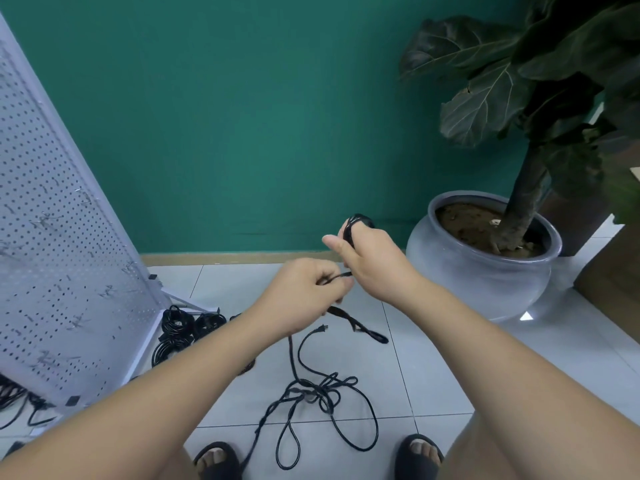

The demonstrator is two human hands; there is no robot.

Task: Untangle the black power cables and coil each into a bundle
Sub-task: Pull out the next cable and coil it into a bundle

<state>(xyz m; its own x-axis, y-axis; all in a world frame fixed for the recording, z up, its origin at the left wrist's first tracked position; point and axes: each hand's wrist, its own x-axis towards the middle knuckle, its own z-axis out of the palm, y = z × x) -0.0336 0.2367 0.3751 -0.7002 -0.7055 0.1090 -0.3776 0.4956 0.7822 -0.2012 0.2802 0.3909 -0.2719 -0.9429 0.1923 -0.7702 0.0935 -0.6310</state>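
Black cables on pale grey tiles, teal wall, white perforated pegboard, grey pot.

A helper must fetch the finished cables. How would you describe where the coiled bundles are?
Find the white pegboard stand on the left. At its foot, on the pale floor tiles, sits a cluster of coiled bundles. Unlike the loose tangle in front of the person's feet, they are tight round rings.
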